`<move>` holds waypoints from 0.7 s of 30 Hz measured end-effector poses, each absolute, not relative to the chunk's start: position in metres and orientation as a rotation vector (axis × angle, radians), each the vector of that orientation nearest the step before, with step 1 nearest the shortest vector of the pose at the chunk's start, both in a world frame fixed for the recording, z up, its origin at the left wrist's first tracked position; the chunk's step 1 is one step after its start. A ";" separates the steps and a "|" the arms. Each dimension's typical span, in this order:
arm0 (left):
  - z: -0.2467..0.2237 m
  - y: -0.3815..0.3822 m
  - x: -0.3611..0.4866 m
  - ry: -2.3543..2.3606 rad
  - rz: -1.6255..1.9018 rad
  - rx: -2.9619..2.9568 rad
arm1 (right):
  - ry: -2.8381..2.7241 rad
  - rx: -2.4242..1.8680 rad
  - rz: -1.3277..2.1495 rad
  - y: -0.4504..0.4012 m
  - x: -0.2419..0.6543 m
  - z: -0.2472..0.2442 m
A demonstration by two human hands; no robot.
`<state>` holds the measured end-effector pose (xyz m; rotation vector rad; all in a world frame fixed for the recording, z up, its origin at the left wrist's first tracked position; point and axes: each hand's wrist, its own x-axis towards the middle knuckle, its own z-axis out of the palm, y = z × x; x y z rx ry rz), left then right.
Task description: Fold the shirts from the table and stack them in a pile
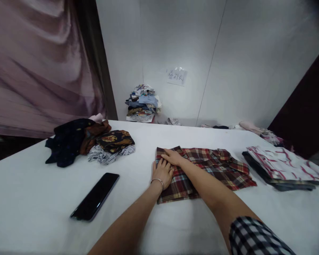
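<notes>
Grip: our left hand (162,174) and right hand (173,158), both laid flat, fingers extended, clasping nothing, on one plaid shirt (218,165), centre-right of frame. Risk we note: should our hands slide, cloth could ruck; its bunched right end could crease under pressure.

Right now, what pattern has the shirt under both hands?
Red-brown plaid shirt; head view shows it.

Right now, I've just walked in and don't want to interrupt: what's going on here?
A person's left hand and right hand rest on the left end of a plaid shirt, which lies on the white table and looks partly folded. A phone lies to the left, with a heap of clothes beyond it. A folded stack sits to the right.
</notes>
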<state>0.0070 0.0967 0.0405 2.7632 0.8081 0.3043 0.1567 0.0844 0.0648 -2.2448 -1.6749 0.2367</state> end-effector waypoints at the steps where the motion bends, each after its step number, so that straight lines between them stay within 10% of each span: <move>1: 0.040 0.096 0.006 0.821 0.309 2.757 | -1.609 -2.326 0.248 0.084 0.171 0.060; 21: 0.039 0.096 0.008 0.833 0.272 2.689 | -1.422 -2.559 0.303 0.084 0.241 0.046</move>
